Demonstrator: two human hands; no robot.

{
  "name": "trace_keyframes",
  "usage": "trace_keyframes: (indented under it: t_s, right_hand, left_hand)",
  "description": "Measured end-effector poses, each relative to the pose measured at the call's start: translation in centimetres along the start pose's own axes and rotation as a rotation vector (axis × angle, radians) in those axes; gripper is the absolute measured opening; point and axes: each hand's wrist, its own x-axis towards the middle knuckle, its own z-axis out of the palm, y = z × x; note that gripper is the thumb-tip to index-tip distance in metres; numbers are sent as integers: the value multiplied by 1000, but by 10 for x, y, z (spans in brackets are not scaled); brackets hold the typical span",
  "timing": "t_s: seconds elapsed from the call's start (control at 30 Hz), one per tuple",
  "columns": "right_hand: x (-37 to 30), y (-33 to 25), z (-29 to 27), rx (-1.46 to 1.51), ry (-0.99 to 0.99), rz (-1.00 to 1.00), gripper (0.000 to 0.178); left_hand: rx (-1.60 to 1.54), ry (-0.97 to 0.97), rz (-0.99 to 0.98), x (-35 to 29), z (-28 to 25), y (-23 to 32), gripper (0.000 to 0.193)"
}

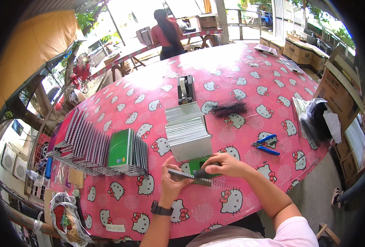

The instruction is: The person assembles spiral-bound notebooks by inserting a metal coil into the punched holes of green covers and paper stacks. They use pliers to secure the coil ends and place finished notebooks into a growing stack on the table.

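My left hand (172, 184), with a dark watch (161, 208) at the wrist, grips a small notebook (181, 174) held edge-up near the table's front. A wire spiral coil (225, 183) runs along its edge and sticks out past the right end. My right hand (228, 165) is closed around a dark, rounded tool (213, 165) against the coiled edge; its exact kind is hidden by the fingers. Just beyond lies a green cover (195, 163), partly covered by the hands. A tall stack of loose page blocks (188, 131) stands directly behind.
Rows of spiral notebooks (87, 144) with red and green covers stand at left. Blue-handled pliers (267, 145) and a pile of black coils (228, 108) lie at right. A tape dispenser (185, 89) sits behind the pages. Cardboard boxes (334, 90) line the right; a person (166, 35) stands far back.
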Motion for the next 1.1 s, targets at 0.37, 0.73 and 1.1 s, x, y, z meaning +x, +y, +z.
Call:
trace_keyframes:
  t_s: [0.37,0.73,1.1]
  right_hand:
    - [4,-4,2,177,-1,-46,35]
    - [7,-10,7,-359,80,58,55]
    - [5,-11,3,154,128,-135,57]
  left_hand:
    - [-327,-181,-158,-1,4,-12,55]
    - [-258,-222,-93,-2,10,-15,47]
    - [-207,-233,-58,-2,9,-12,45]
